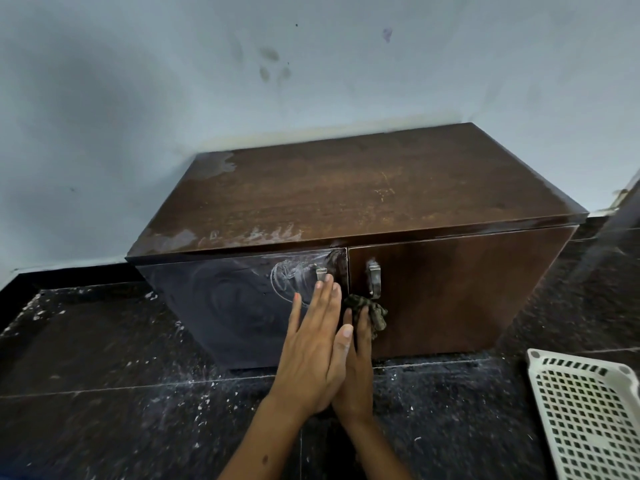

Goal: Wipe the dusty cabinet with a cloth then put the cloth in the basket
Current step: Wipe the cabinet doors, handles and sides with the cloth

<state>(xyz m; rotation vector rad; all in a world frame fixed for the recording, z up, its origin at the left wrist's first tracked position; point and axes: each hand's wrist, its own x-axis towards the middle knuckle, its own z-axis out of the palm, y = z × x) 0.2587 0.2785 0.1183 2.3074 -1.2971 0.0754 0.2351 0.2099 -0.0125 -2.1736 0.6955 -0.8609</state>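
Observation:
A dark brown wooden cabinet (363, 188) with two front doors stands on the floor against the wall. White dust lies along its top front-left edge and back-left corner, and smeared swirls mark the left door. My left hand (313, 344) lies flat with straight fingers on the left door, just below its metal handle (322, 273). My right hand (360, 362), partly hidden behind the left, holds a bunched dark green cloth (375, 311) against the right door under the right handle (374, 280). A white perforated plastic basket (588, 420) sits on the floor at the lower right.
The floor (121, 393) is dark speckled stone tile, scattered with white dust and flecks. A pale blue wall (207, 81) with smudges runs behind and to the left of the cabinet. A dark edge (623, 202) stands at the far right.

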